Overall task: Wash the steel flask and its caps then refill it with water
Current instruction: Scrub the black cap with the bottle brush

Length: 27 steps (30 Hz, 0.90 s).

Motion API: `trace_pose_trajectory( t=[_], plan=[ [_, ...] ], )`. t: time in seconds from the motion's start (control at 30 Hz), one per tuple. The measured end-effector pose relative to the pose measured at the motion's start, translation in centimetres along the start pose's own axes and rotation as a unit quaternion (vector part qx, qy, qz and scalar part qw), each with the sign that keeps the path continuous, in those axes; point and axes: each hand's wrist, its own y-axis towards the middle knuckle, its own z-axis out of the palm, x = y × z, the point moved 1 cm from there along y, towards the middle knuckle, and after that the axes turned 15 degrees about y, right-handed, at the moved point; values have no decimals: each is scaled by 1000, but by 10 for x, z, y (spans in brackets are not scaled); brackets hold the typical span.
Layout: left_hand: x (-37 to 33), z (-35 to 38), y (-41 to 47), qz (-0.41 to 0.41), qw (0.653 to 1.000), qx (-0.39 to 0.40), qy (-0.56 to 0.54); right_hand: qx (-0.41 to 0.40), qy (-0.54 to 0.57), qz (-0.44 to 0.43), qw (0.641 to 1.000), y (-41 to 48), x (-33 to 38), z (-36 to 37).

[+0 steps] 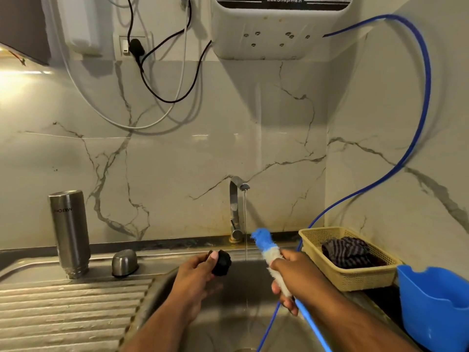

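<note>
Two hands are over the steel sink basin; our left hand pinches the round black ribbed inner cap between thumb and fingers; our right hand is wrapped round the bottle brush with its blue tip, white bristles and blue handle. The brush head points up and away from the right hand; a thin stream from the chrome tap falls between the two hands. The tall brushed-steel flask stands mouth-down on the ribbed draining board, well to the left of the left hand; the small domed steel outer cap sits between flask and hand.

We judge the black cap is next for scrubbing. It is held only by a pinch, so a hard push from the brush could knock the wet cap loose into the basin. The thin blue tube passes just under the right hand and might snag the handle. Flicked bristles could spatter the yellow plastic basket just right of that hand; a careless left elbow might topple the inverted flask.
</note>
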Motion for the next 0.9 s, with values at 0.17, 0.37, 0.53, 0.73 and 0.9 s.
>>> trace_pose_trajectory(
  t=[0.17, 0.37, 0.53, 0.73, 0.9],
  plan=[
    [3, 14, -6, 6, 999, 35, -30, -48, -1, -57, 997, 4, 2, -10],
    [1, 28, 5, 39, 992, -17, 115, -80, 22, -109, 991, 2, 12, -20],
    [-11, 58, 28, 70, 966, -43, 247, -77, -24, -117, 990, -2, 9, -18],
    [-1, 80, 53, 75, 955, -80, 275, -101, -96, -141, 980, 10, 1, -16],
    [-1, 65, 39, 48, 977, -62, 198, -91, -93, -204, 970, 9, 4, -16]
  ],
)
